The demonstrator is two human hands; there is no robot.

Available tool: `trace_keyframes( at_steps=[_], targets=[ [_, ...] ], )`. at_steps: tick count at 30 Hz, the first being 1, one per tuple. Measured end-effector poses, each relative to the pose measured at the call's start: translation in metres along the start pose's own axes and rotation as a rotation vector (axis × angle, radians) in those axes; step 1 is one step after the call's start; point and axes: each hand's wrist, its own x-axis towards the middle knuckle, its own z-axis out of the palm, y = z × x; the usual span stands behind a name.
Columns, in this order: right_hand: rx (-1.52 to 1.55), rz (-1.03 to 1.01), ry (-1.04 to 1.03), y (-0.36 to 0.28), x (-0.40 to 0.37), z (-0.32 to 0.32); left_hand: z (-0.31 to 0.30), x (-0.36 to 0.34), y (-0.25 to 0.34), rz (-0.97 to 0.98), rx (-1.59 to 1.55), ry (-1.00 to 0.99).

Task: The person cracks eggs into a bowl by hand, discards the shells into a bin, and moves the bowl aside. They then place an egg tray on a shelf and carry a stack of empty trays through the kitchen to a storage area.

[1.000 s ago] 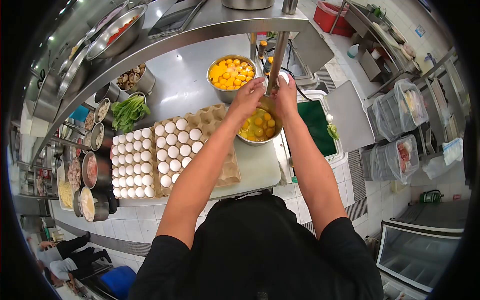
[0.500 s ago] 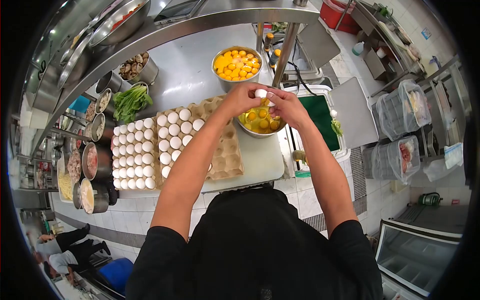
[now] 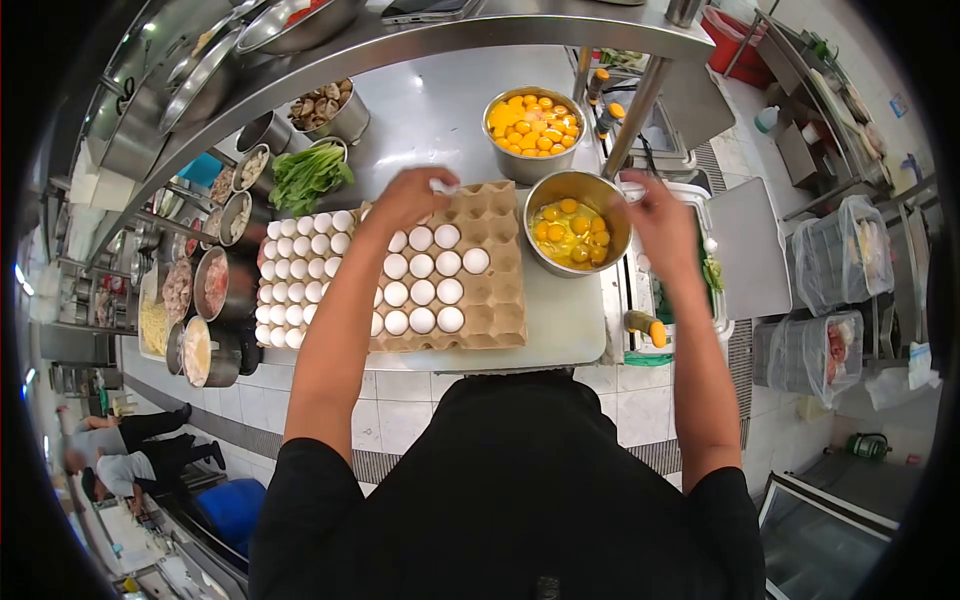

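My left hand [image 3: 408, 203] is above the back of the egg carton [image 3: 497, 305], its fingers closed on a white eggshell [image 3: 444, 187]. Rows of white eggs [image 3: 422, 266] fill the carton's left part, and its right-hand cups are bare. Just right of the near steel bowl [image 3: 530, 215] is my right hand [image 3: 655, 225], smeared by motion; a pale patch shows by its fingers, but I cannot make out what it is. Inside that bowl lie several yolks [image 3: 553, 232] in clear egg white. Behind it stands a second steel bowl [image 3: 505, 165] filled with yolks [image 3: 532, 125].
Leafy greens [image 3: 308, 178] and a pot of shellfish [image 3: 325, 108] stand back left. Several pots of ingredients [image 3: 213, 285] line the left side. A steel shelf [image 3: 480, 38] crosses overhead, its post [image 3: 637, 115] behind the bowls. A yellow-ended handle [image 3: 646, 328] lies to the right.
My hands have parted from over the near bowl. The left went left over the carton with an eggshell, the right to the bowl's right side. The view has shifted.
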Motion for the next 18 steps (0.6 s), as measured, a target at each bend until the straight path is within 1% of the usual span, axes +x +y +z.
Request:
trace_keyframes(
  at_steps=[1,2,3,4,6,7,8,9,10,11,13,14,15,16,17,18],
  targets=[
    [0.017,-0.12,-0.115,0.002,-0.004,0.032,0.009,-0.009,-0.014,0.059,0.002,-0.059],
    [-0.086,-0.273,-0.188,0.009,-0.008,0.075,0.021,-0.017,-0.022,0.053,0.003,-0.056],
    [-0.127,-0.474,-0.21,-0.001,-0.018,0.103,0.032,-0.024,-0.028,0.134,0.074,-0.027],
    [-0.156,-0.604,-0.216,-0.002,-0.022,0.135,0.039,-0.03,-0.034,0.215,0.145,0.002],
    [-0.388,-0.687,-0.221,-0.001,-0.027,0.185,0.045,-0.034,-0.04,0.226,0.165,0.043],
    [-0.396,-0.685,-0.219,-0.001,-0.027,0.198,0.049,-0.034,-0.039,0.249,0.185,0.077],
    [-0.44,-0.689,-0.241,0.0,-0.026,0.204,0.043,-0.04,-0.028,0.204,0.12,0.079],
    [-0.488,-0.692,-0.261,0.003,-0.024,0.205,0.044,-0.04,-0.029,0.22,0.109,0.078],
    [-0.416,-0.642,-0.325,0.0,-0.024,0.195,0.042,-0.04,-0.034,0.171,-0.083,0.117],
    [-0.431,-0.632,-0.318,-0.005,-0.027,0.18,0.039,-0.039,-0.039,0.119,-0.274,0.15],
    [0.073,-0.517,-0.318,-0.009,-0.031,0.15,0.037,-0.035,-0.046,-0.036,-0.864,0.248],
    [0.172,-0.543,-0.174,0.005,-0.027,0.144,0.035,-0.033,-0.035,0.001,-1.274,0.281],
    [0.205,-0.55,0.007,0.021,-0.016,0.132,0.034,-0.028,-0.027,0.011,-1.281,0.272],
    [0.239,-0.557,0.185,0.033,-0.001,0.117,0.034,-0.023,-0.021,0.014,-1.368,0.256],
    [0.517,-0.354,0.278,0.051,0.019,0.109,0.037,-0.018,-0.016,0.012,-1.453,0.237],
    [0.693,-0.089,0.298,0.036,0.026,0.078,0.045,-0.005,-0.006,-0.038,-1.43,0.198]
  ],
)
